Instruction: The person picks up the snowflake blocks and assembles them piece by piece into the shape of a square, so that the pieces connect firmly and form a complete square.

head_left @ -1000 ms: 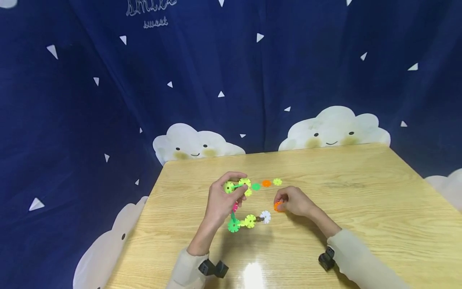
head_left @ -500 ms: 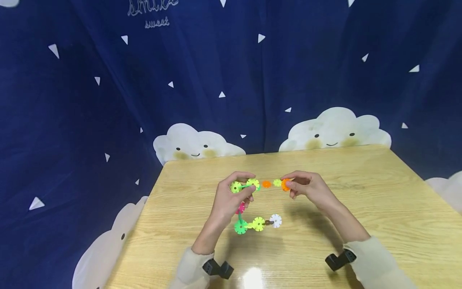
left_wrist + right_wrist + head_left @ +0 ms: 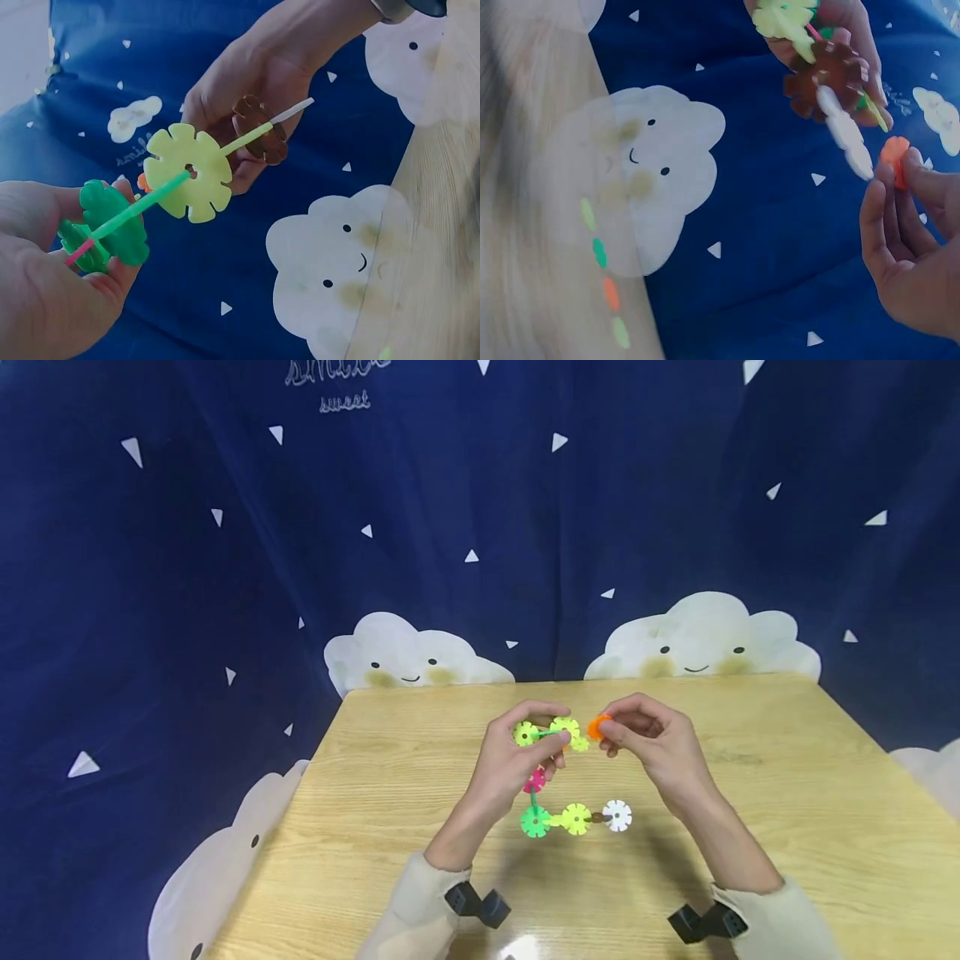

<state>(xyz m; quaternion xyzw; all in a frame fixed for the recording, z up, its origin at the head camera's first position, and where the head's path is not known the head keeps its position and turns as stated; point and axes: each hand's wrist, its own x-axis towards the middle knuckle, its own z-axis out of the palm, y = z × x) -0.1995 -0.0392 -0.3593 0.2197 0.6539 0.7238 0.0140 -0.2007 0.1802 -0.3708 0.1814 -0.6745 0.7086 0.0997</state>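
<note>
My left hand (image 3: pixel 521 756) pinches a chain of interlocked snowflake discs near its top, fingers around a yellow-green disc (image 3: pixel 564 729). The chain runs down through a pink disc (image 3: pixel 535 780) to a green disc (image 3: pixel 535 821), then across past a yellow-green disc (image 3: pixel 577 819) and a brown disc (image 3: pixel 259 129) to a white disc (image 3: pixel 617 816) at its end. My right hand (image 3: pixel 652 739) pinches a loose orange snowflake disc (image 3: pixel 599 727) between thumb and fingertips, just right of the chain's upper end, with a small gap between them.
On the wooden table (image 3: pixel 420 735), a row of loose discs lies behind the hands; an orange disc (image 3: pixel 611 293) and a green disc (image 3: pixel 599 253) show between yellow-green ones. A dark blue curtain (image 3: pixel 450 485) with clouds hangs beyond the table's far edge.
The right hand has lifted the orange disc from lower on the right up beside the chain. My left hand has shifted right with the chain, covering part of the loose row.
</note>
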